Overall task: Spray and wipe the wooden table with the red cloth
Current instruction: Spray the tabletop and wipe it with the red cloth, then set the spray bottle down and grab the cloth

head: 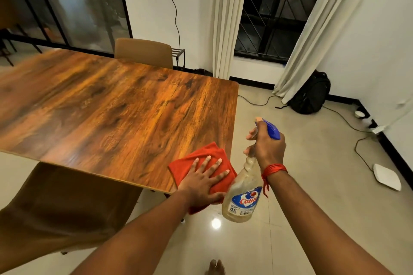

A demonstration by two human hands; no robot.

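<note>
The wooden table point(107, 105) fills the left and middle of the view. A folded red cloth point(196, 156) lies on its near right corner and hangs over the edge. My left hand point(204, 179) presses flat on the cloth, fingers spread. My right hand point(267, 146) grips the neck of a clear spray bottle point(243, 196) with a blue trigger head, held in the air just off the table's right edge. Its nozzle points toward the far left, over the table.
A brown chair point(144, 51) stands at the table's far side and another point(60, 205) at the near left. A black backpack point(310, 96), cables and a white flat device point(386, 176) lie on the tiled floor to the right. Curtains and a window are behind.
</note>
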